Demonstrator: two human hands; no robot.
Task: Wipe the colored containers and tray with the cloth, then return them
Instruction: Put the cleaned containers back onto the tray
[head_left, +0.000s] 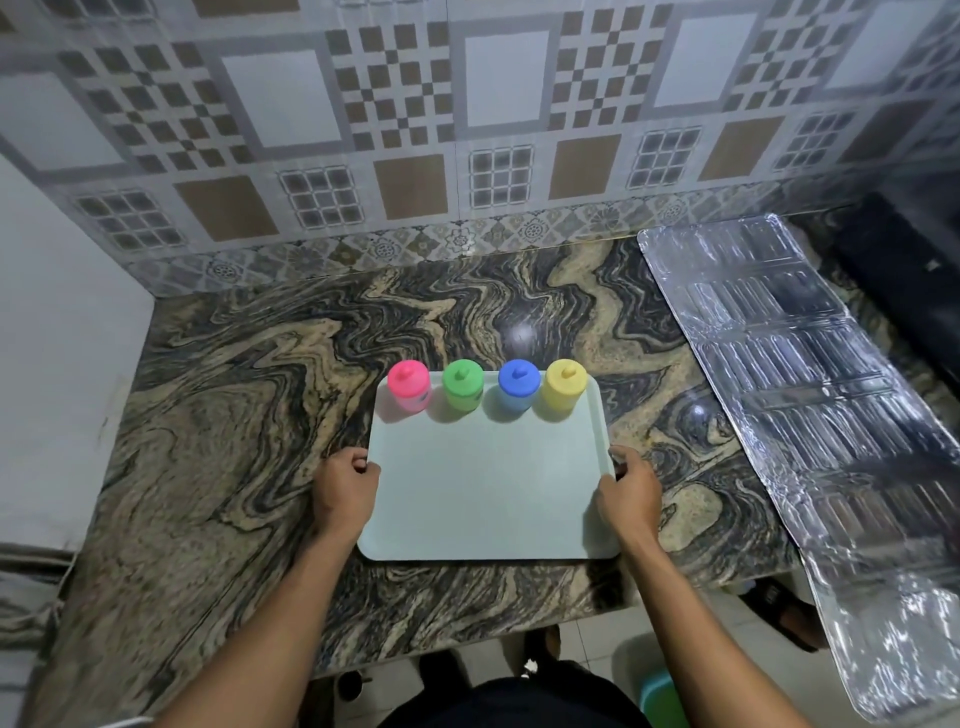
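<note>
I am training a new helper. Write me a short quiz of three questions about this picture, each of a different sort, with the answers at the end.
1. True or false: the left hand and the right hand each grip a side edge of the tray.
2. Fill in the gap: from left to right the row reads pink container, green container, ____ container, yellow container.
3. Choose one: where on the tray do the containers stand? A. along its far edge. B. in its middle. C. along its near edge.

Key: 1 true; 2 blue container; 3 A.
</note>
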